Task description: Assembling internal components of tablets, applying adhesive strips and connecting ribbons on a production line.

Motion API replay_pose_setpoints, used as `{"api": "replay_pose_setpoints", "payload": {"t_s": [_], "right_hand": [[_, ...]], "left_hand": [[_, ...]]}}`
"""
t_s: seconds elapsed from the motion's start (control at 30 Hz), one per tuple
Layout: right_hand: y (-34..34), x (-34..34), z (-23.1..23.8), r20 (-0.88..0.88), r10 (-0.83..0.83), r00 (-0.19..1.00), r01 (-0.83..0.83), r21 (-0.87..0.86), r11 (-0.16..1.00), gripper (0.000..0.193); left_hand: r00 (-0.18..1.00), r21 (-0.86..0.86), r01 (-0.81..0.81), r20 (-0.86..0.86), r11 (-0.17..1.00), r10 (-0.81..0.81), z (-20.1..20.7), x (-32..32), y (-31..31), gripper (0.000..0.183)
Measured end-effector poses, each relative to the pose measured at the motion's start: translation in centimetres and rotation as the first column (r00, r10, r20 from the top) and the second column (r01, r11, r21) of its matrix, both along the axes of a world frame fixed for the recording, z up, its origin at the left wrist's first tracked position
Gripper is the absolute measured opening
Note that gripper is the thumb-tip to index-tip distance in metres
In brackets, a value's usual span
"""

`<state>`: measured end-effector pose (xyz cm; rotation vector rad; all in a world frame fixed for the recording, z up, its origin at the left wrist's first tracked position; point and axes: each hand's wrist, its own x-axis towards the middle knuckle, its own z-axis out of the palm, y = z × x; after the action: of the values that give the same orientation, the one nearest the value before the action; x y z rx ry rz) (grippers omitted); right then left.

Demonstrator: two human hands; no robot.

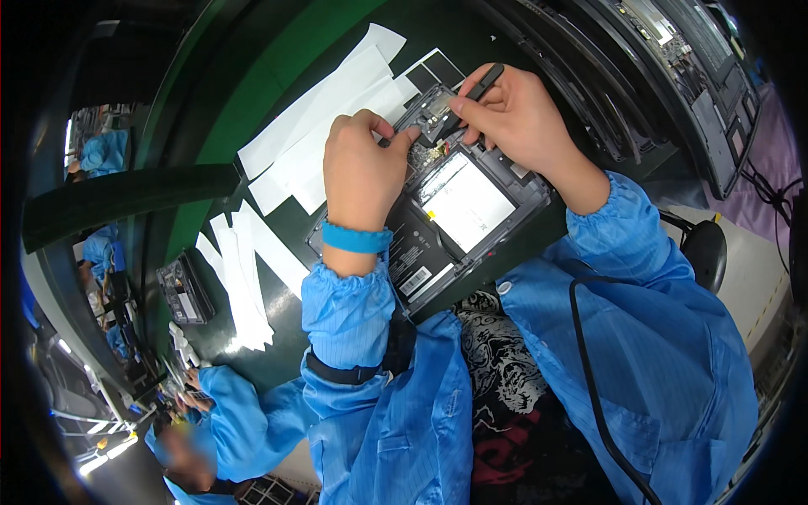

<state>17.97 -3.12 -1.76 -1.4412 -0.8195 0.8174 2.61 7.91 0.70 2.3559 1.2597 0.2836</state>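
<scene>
An opened electronic device (528, 200), dark grey and like a laptop base, lies tilted on the dark green bench. In it sit a black labelled pack (410, 240) and a white-faced panel (471, 202). At its far end is a small dark grey part (432, 116) with a pale patch. My left hand (362, 168), a blue band at its wrist, pinches this part's left edge with thumb and fingers. From the right, my right hand (530, 122) grips a slim black hand tool (486, 82); its tip is hidden among fingers and part.
White paper sheets (295, 135) and strips (244, 278) lie left of the device. A small dark device (186, 290) rests farther left. Several dark panels (581, 67) stand at the upper right, beside another opened device (699, 93). A co-worker in blue (252, 417) works at lower left.
</scene>
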Motion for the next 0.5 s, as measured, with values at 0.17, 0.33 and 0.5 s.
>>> {"api": "replay_pose_setpoints", "payload": {"t_s": [0.17, 0.33, 0.5], "right_hand": [[0.3, 0.4, -0.2, -0.124, -0.083, 0.989, 0.095, 0.09, 0.991, 0.019], [0.2, 0.6, -0.2, -0.238, -0.18, 0.955, 0.219, 0.152, 0.964, 0.016], [1.2, 0.9, -0.1, -0.2, -0.149, 0.968, 0.179, 0.137, 0.974, 0.018]], "left_hand": [[0.987, 0.212, 0.101, 0.103, 0.972, -0.126, -0.9, -0.7, -0.2, 0.04], [1.0, -0.012, -0.004, -0.022, 1.0, 0.004, -0.1, -0.7, -0.4, 0.053], [0.962, 0.078, 0.21, 0.161, 0.975, -0.22, -0.6, -1.9, 0.3, 0.056]]}}
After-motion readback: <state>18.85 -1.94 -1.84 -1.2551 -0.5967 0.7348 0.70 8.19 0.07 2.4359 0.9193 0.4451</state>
